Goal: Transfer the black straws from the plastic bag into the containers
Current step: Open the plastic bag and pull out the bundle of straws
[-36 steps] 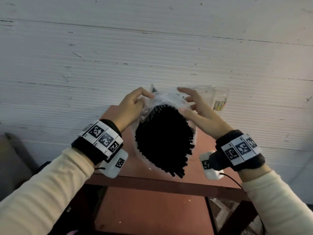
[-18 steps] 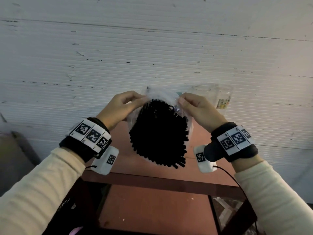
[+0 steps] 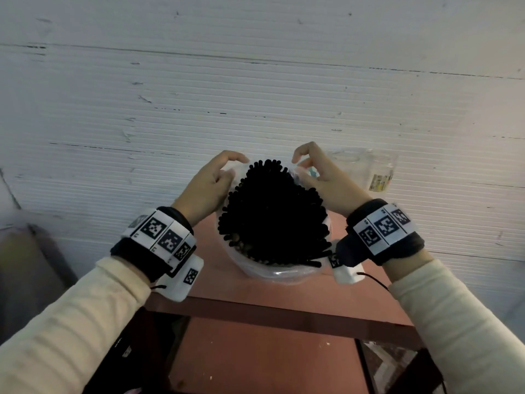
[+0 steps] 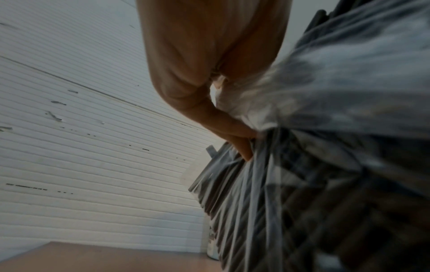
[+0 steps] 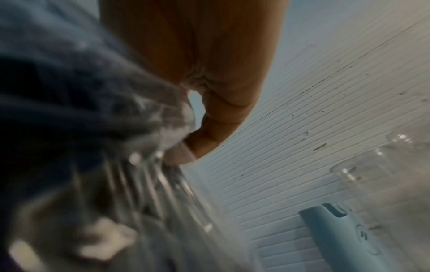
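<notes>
Upright, black straws (image 3: 272, 214) in plastic bag (image 3: 279, 273), ends toward camera.

Stood under the middle of the head view: a reddish table (image 3: 284, 291), with a lower shelf (image 3: 264, 356) beneath. Filled the upper frame: a white ribbed wall (image 3: 255, 89), scuffed with dark marks. Showed at lower right of the right wrist view: a light blue object (image 5: 344, 237).

Cream ribbed sleeves (image 3: 71, 314), black wristbands (image 3: 142, 257) with white square-code tags, white wrist cameras (image 3: 181, 280), thin black cables
</notes>
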Demonstrator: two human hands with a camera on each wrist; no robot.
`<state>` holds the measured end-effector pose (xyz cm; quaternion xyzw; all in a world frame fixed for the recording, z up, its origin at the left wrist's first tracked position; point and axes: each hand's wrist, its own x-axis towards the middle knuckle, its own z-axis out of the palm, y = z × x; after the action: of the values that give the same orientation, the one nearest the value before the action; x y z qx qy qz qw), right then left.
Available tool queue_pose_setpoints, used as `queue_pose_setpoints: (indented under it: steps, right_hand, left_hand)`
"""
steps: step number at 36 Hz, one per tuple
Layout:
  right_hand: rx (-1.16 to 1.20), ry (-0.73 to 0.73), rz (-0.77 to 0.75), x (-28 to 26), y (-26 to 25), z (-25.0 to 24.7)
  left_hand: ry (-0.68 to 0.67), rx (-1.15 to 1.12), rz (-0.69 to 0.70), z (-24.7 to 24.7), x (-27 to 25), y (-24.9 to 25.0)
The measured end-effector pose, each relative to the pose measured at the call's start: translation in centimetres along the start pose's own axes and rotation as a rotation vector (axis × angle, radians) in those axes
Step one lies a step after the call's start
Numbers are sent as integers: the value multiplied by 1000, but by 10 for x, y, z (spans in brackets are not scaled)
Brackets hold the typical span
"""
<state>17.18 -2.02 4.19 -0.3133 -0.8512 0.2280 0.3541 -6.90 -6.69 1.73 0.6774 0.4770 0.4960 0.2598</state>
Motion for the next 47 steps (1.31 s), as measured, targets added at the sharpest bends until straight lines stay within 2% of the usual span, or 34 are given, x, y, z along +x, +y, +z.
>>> queue_pose_setpoints:
  steps: [5, 9, 16, 20, 24, 28, 31, 34, 38, 44, 47]
  right_hand:
    - [41, -5, 13, -8, -14, -5]
    - [-93, -81, 7, -9, -19, -12]
    - [-155, -183, -44, -7, -15, -14]
    - [-156, -65, 0, -5, -4, -9]
    - [-107, 66, 56, -2, 14, 0]
    - [62, 88, 143, -7, 24, 8]
    - [22, 95, 169, -9, 24, 12]
    - [-49, 165, 222, -11, 23, 15]
    - [62, 128, 290, -20, 20, 15]
    - [532, 176, 227, -35, 7, 4]
    - [688, 196, 168, -40, 3, -4]
  left_hand:
    - [36, -69, -15, 0, -3, 1]
    - [30, -150, -36, 3, -8, 9]
    - [-39, -79, -34, -2, -10, 5]
    - [-92, -94, -44, -3, -13, 8]
    - [-146, -164, -125, -6, -17, 5]
    - [-218, -136, -230, -7, -25, 6]
    - [-277, -168, -349, -6, -31, 5]
    - [-275, -212, -395, -4, -35, 2]
    - [-205, -240, -364, -1, -35, 0]
    - [73, -375, -285, 8, -19, -4]
    - [164, -437, -295, 9, -11, 1]
